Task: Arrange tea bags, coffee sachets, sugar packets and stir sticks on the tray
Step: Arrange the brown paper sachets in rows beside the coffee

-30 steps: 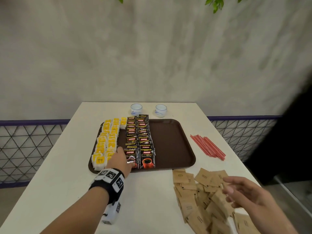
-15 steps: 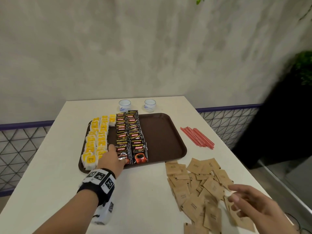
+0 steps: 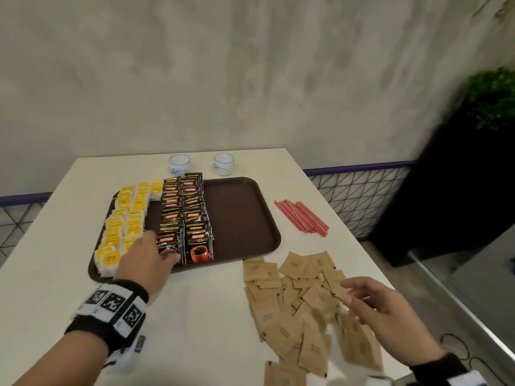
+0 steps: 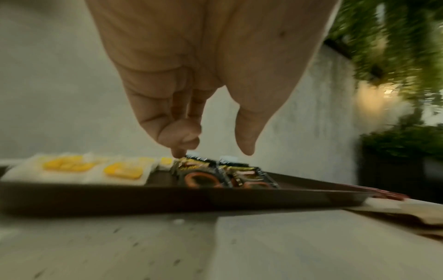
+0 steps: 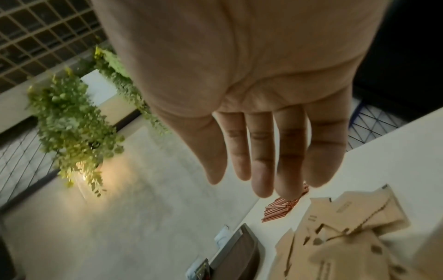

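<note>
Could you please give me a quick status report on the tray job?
Left hand open, touching the coffee sachets on the tray. Right hand open above the loose sugar packets. Stir sticks off-tray. Nothing blocking.

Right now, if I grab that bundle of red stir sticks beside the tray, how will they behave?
The red stir sticks are thin, round and loose, with no band visible, so they would probably roll and scatter if pushed. They look light and stiff. Pinching the whole bunch is likely safer than sliding it toward the tray.
</note>
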### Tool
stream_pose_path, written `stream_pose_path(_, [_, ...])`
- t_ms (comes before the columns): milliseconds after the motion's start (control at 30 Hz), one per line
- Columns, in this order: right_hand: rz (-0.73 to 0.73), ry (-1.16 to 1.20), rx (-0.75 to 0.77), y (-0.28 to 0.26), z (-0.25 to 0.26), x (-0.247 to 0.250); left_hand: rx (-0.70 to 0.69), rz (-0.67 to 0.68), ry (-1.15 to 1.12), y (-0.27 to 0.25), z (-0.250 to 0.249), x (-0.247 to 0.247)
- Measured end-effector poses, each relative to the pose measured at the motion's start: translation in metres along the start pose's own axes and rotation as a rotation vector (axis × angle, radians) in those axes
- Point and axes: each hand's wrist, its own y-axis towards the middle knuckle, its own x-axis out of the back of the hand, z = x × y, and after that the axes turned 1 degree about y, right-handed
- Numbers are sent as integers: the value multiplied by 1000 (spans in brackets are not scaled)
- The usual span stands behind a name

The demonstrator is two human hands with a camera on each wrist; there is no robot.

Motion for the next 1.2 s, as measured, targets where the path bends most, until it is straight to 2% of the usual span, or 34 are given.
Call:
stream_pose_path(100, [52,-186,20,31,-4,8,-187,71,14,-29,-25,-4])
stream_pose_path(200, [153,-396,49,63,-1,6,-360,336,24,-61,-57,-20])
stream_pose_path(300, [341,-570,74,81,-5,-3,-441,487,46,-80,-90,-45])
stream_pose_path(367, [461,-701,123,85,-9,-13,-448,500,58,-87,-106,-61])
stream_pose_path(433, [507,-771,163,88,-12,-22,-408,502,81,-92,-116,-72])
stream_pose_path(533, [500,-687,140,98,-16,-28,-355,490,103,-93,-127,-76])
stream_pose_path(667, [487,-607,112,110,-22,-31,-244,511,24,-88,-128,-77])
stream_pose_path(800, [479,-445,157,119,-23,-32,-236,535,-47,-87,-122,-78])
stream_pose_path(867, [454,-320,185,126,-17,-27,-262,496,-108,-85,-120,-73])
stream_pose_path(1000, [480,10,147,148,13,-21,-271,397,-305,-74,-113,-47])
stream_pose_path(1100, [433,148,113,177,40,-30,-262,324,-409,-51,-104,-24])
stream_pose_path(1200, [364,219,85,207,68,-54,-258,228,-423,-18,-101,-2])
